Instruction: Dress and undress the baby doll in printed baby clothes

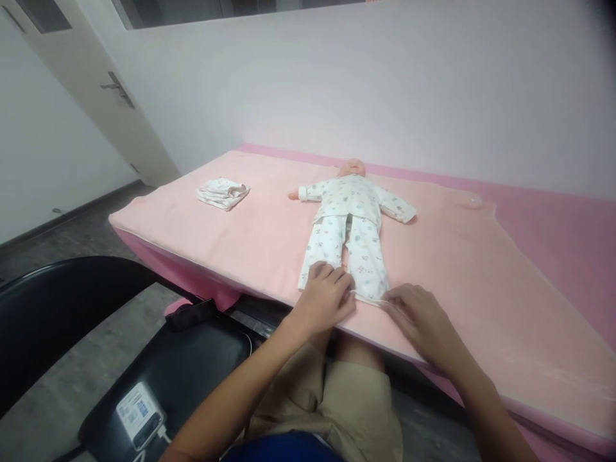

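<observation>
A baby doll [355,167] lies on its back on the pink-covered table, head toward the wall and arms spread. It wears a white printed top [350,196] and matching white pants [366,253]. At the hem of the pant leg on the right, my left hand [328,290] pinches the inner corner with curled fingers. My right hand [418,314] grips the outer corner of that same hem between thumb and fingers. The hem is stretched between both hands. No foot shows below the pant legs.
Folded white printed clothing [222,193] lies on the table's left part. A black chair [192,366] stands at the front left, with a white power bank [140,414] and a dark phone-like object [191,314] on it. A wall [385,96] rises behind the table.
</observation>
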A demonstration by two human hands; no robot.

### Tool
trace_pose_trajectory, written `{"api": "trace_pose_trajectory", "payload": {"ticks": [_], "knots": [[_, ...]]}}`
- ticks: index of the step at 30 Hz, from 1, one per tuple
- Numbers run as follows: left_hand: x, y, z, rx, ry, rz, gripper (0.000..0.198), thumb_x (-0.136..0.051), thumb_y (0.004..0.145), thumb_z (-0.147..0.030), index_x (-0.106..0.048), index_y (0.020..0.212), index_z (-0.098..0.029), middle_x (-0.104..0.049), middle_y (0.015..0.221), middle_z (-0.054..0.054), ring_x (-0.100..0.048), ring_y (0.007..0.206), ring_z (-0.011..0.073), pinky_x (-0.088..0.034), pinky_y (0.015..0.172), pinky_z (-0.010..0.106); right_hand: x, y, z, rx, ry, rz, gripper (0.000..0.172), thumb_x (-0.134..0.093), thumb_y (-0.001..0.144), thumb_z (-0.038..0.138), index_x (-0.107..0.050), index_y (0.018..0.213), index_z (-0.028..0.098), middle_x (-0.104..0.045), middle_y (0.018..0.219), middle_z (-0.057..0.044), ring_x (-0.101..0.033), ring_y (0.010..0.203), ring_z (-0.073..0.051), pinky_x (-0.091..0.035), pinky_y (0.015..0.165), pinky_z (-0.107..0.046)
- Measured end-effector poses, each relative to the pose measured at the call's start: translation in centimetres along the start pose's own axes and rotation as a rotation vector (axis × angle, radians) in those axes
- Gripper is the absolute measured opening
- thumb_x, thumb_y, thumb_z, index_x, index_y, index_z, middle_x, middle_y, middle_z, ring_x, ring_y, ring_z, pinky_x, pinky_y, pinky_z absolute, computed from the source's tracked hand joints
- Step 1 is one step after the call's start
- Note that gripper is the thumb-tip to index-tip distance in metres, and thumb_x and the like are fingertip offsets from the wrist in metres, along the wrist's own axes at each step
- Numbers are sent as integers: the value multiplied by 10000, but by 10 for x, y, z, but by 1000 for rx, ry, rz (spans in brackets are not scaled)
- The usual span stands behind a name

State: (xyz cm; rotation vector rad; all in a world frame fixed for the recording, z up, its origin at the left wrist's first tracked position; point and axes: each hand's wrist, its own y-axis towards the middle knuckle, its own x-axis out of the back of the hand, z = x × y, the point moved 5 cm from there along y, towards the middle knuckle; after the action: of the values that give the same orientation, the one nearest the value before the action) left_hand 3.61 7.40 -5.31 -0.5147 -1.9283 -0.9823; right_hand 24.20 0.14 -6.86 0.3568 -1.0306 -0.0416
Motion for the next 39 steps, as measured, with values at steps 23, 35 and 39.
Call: {"api": "trace_pose_trajectory", "payload": {"ticks": [23, 35, 39], "knots": [[13, 202, 136, 556, -202, -81, 232, -579, 992, -416, -571, 1068, -197, -683, 1277, 157, -559, 1257, 348, -441, 990, 427, 30, 224, -40, -359, 277, -291, 261, -724, 891, 386, -629, 1083, 237, -737, 1119, -74, -680, 976, -243, -525, 894, -385], [-30, 228, 176, 367, -845, -13, 227, -654, 940, -361, -636, 823, -168, -681, 922, 70, -601, 897, 217, -441, 856, 376, 1, 269, -65, -442, 258, -60, 269, -683, 893, 495, -641, 897, 230, -673, 882, -19, -588, 784, -189, -412, 693, -320], [-37, 221, 177, 222, -858, -74, 283, -641, 948, -413, -635, 793, -176, -631, 849, 40, -557, 842, 193, -431, 823, 360, 0, 263, -59, -371, 285, -32, 286, -678, 893, 492, -644, 821, 217, -653, 825, -17, -559, 744, -177, -395, 665, -317]]}}
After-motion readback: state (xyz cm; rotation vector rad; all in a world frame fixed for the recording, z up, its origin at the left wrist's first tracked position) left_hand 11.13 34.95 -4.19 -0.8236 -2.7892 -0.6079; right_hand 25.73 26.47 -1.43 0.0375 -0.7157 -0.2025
